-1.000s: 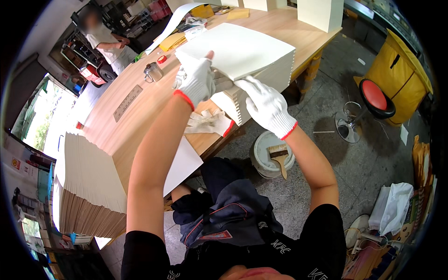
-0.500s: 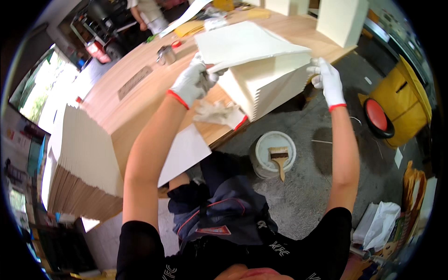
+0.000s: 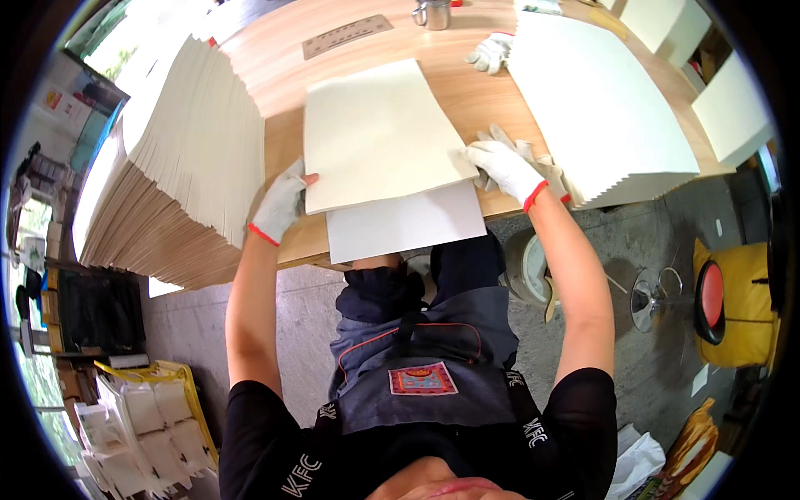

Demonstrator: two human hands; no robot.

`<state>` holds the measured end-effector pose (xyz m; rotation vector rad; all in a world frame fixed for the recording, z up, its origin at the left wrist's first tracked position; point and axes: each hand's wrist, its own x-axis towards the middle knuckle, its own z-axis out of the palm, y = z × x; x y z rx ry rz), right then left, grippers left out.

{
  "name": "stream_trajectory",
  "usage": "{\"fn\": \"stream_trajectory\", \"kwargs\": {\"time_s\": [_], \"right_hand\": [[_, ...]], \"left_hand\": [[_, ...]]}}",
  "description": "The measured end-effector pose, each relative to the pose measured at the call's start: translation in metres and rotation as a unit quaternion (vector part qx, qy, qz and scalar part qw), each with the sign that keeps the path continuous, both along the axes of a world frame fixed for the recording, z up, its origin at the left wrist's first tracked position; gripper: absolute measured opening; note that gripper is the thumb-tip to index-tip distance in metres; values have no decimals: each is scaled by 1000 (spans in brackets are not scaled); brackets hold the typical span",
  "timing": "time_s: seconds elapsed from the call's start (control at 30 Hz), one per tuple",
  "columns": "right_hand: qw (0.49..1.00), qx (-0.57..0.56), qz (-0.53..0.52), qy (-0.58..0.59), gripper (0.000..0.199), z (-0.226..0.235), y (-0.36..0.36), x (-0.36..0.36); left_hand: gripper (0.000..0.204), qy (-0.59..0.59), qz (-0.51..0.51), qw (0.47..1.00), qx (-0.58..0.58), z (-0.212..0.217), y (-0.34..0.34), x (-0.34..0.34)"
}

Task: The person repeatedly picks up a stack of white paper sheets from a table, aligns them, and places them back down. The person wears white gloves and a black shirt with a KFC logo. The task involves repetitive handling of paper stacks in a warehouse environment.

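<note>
A cream-coloured thin stack of sheets [image 3: 379, 137] lies level in front of me over the wooden table. My left hand [image 3: 285, 200], in a white glove with a red cuff, grips its left edge near the front corner, the thumb on top. At the right edge my right hand [image 3: 506, 169], gloved the same way, pinches the near corner; its lower fingers are hidden. Under the front of the cream stack a plain white sheet [image 3: 408, 225] sticks out past the table edge. A loose white glove [image 3: 533, 154] lies just beside my right hand.
Tall piles of cream sheets stand left [image 3: 187, 150] and right [image 3: 604, 100]. Behind are a metal mug [image 3: 433, 13], a perforated plate [image 3: 347, 37] and another glove [image 3: 490, 53]. A white bucket [image 3: 527, 267] with a brush [image 3: 550, 302] stands on the floor below the table's right side.
The cream sheets have come from the right pile to the table space before me. Both hands moved left and down; my right hand, earlier free, now grips the right edge. The view turned left.
</note>
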<state>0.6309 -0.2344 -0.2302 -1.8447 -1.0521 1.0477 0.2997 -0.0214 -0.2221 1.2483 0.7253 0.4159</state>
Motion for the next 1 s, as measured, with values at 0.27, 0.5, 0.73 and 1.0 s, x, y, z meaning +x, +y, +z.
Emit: {"fn": "stream_trajectory", "kwargs": {"time_s": [0.27,0.5,0.73,1.0], "right_hand": [[888,87,-84,-443,37,-14,-16,-36],[845,115,-70,-517,62,-45,-54,-66],[858,140,-84,-488,64,-50,-56,-68],[855,173,-83,-482,60,-52,-57,-68]], "left_hand": [[72,377,83,708,591,-44,-44,-31],[83,301,53,749,588,-48,-83,-44],[79,315,23,743,590,-44,-78,-45],[75,333,7,756,563,-41,-78,-44]]}}
